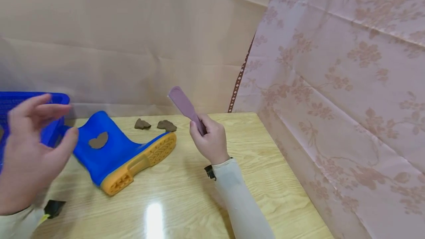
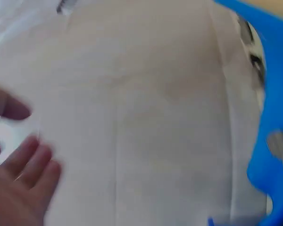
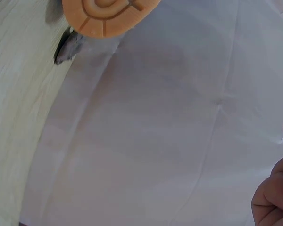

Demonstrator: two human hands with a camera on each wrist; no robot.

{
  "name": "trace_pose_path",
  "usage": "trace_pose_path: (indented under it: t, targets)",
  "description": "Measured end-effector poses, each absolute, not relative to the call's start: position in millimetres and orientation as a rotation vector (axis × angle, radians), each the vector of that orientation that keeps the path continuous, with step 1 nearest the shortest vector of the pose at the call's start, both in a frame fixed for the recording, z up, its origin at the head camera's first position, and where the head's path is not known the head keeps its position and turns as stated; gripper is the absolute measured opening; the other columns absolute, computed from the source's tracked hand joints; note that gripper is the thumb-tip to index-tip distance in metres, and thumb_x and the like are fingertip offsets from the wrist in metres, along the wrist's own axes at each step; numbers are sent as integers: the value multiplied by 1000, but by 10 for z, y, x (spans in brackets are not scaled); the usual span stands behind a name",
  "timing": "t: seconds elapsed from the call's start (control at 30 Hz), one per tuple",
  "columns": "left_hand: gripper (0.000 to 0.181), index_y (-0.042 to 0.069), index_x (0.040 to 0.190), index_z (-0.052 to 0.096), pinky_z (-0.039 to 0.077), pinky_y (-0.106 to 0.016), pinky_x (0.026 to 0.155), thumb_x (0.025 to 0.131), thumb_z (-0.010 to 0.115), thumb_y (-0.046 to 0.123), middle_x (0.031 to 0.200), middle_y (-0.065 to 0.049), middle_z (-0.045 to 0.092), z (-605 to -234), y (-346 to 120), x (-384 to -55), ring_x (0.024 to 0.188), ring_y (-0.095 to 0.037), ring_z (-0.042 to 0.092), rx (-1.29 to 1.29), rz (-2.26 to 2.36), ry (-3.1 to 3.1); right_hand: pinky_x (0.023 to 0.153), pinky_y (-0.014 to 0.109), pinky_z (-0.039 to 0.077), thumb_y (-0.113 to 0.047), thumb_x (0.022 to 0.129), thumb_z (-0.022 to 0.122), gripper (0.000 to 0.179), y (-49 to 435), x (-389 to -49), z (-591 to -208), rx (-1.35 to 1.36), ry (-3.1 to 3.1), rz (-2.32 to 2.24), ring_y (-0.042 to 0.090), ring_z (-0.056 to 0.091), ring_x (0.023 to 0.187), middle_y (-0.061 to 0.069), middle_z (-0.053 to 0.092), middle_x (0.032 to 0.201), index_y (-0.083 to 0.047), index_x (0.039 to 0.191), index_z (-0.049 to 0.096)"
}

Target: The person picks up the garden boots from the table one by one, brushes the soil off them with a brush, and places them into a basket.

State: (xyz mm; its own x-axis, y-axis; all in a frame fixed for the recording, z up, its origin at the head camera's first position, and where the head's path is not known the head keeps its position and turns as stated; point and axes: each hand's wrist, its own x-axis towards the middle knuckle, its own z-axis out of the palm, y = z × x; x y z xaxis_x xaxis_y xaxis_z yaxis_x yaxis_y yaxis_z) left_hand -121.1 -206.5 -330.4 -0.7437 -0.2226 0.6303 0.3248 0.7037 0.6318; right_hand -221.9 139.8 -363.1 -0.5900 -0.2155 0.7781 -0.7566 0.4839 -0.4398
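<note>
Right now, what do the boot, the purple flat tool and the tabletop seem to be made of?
Boot: likely rubber or PVC, smooth, with a molded, treaded yellow sole.
Purple flat tool: probably plastic, low sheen, evenly colored.
Tabletop: wood-grained, glossy, showing a bright reflection; real wood or laminate, I can't tell.

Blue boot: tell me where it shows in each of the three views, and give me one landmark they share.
Head: left of centre, the blue boot lying on the table, toe pointing right.
Left wrist: along the right edge, its blue shaft partly cut off by the frame.
Right wrist: at the top edge, left of centre, only the toe end of its orange sole.
Shared landmark: the pale sheet behind the table.
</note>
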Motion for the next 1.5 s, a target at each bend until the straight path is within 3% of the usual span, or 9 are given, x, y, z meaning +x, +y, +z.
trace_pose_path:
  t: [0.1, 0.17, 0.2, 0.5, 1.1, 1.5]
  targets:
    - [79, 16, 162, 27, 42, -50, 115, 96, 69, 3, 141, -16, 56, -3273, -1954, -1312, 134, -35, 51, -229, -1062, -2458, 42, 20, 30, -15, 95, 63, 15, 1411, -2225, -3609, 803, -2073, 1017, 6, 39, 49, -2, 52, 61, -3, 97, 72]
    - [76, 15, 163, 24, 42, -69, 105, 101, 68, 17, 147, -26, 50, -3270, -1922, -1377, 131, -54, 46, -254, -1046, -2633, 43, 20, 30, -15, 95, 63, 15, 1416, -2224, -3602, 803, -2073, 1007, 5, 39, 50, -2, 52, 62, -3, 97, 72]
    - [76, 14, 163, 24, 41, -75, 97, 102, 68, 21, 149, -26, 48, -3273, -1916, -1403, 132, -54, 44, -262, -1058, -2685, 43, 20, 30, -15, 95, 63, 15, 1418, -2222, -3602, 803, -2073, 1006, 5, 38, 50, -2, 52, 61, -4, 96, 72]
    - [71, 3, 161, 27, 45, -72, 96, 103, 64, 23, 153, -29, 44, -3429, -1951, -1509, 137, -53, 42, -274, -1028, -2768, 44, 19, 29, -13, 95, 63, 15, 1393, -2213, -3614, 825, -2075, 1024, 5, 39, 50, -2, 53, 63, -2, 97, 73]
    - [71, 3, 162, 25, 45, -72, 100, 103, 61, 20, 154, -28, 41, -3383, -1937, -1563, 138, -51, 40, -203, -1019, -2840, 44, 18, 29, -11, 95, 65, 12, 1451, -2269, -3698, 834, -2186, 1009, 2, 37, 50, -3, 52, 61, -4, 97, 74]
    - [69, 0, 158, 31, 46, -72, 92, 103, 61, 30, 146, -32, 49, -3351, -1970, -1524, 127, -53, 51, -123, -924, -2870, 43, 18, 28, -10, 95, 66, 11, 1556, -2258, -3728, 810, -2189, 1048, 2, 35, 49, -3, 50, 61, -3, 98, 74]
